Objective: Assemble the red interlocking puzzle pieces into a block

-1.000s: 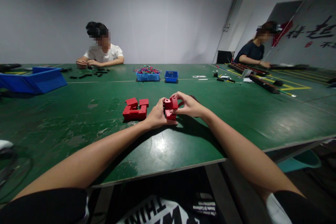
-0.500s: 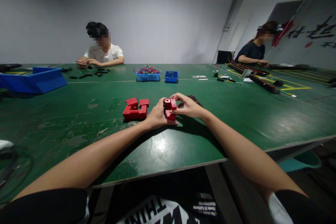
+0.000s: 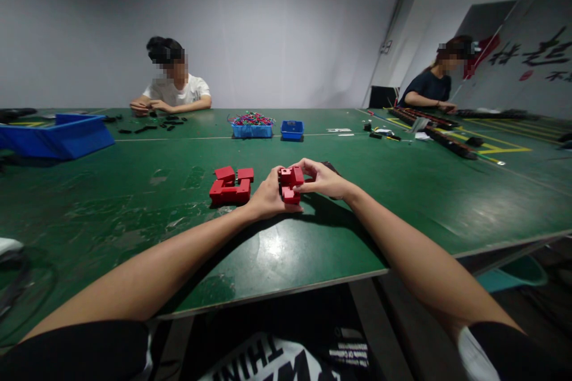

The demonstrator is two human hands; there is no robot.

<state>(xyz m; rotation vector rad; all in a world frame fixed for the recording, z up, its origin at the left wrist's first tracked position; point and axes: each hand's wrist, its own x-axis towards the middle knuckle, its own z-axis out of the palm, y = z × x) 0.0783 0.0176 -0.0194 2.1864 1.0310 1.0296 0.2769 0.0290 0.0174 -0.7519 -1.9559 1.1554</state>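
Note:
Both my hands meet over a small red block assembly (image 3: 291,183) standing on the green table (image 3: 277,250). My left hand (image 3: 267,196) curls round its left side and base, thumb along the bottom. My right hand (image 3: 322,178) pinches the upper red piece from the right, fingers wrapped over its top. A separate group of red blocks (image 3: 230,185) lies on the table just to the left, untouched. A dark flat object peeks out behind my right hand.
A large blue bin (image 3: 58,134) sits far left. A blue tray of coloured parts (image 3: 251,125) and a small blue box (image 3: 292,129) stand mid-table. Two people sit at the far side, one with small black parts (image 3: 154,125), one by long dark strips (image 3: 429,128).
My right hand's fingers have shifted slightly on the upper red piece; the assembly and my left hand stay in place.

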